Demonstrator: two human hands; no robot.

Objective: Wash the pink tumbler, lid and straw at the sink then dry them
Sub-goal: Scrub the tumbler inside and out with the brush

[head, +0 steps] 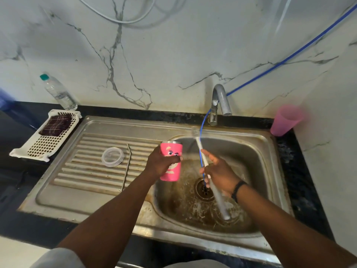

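My left hand [161,163] grips the pink tumbler [171,172] upright at the left edge of the sink basin [257,151]. The tumbler carries a cartoon face and has a steel rim. My right hand [218,173] holds a long white bottle brush [201,147] over the basin, bristle end pointing up and away, blurred. The clear round lid [112,156] lies flat on the ribbed drainboard [87,171]. A thin metal straw [126,167] lies just right of the lid, along the ribs' ends.
A steel tap [219,101] stands behind the basin, with a thin blue hose [201,136] running down to the drain [204,189]. A pink plastic cup [286,120] sits at the back right. A white basket [44,144] with a dark cloth and a water bottle [58,92] stand on the left.
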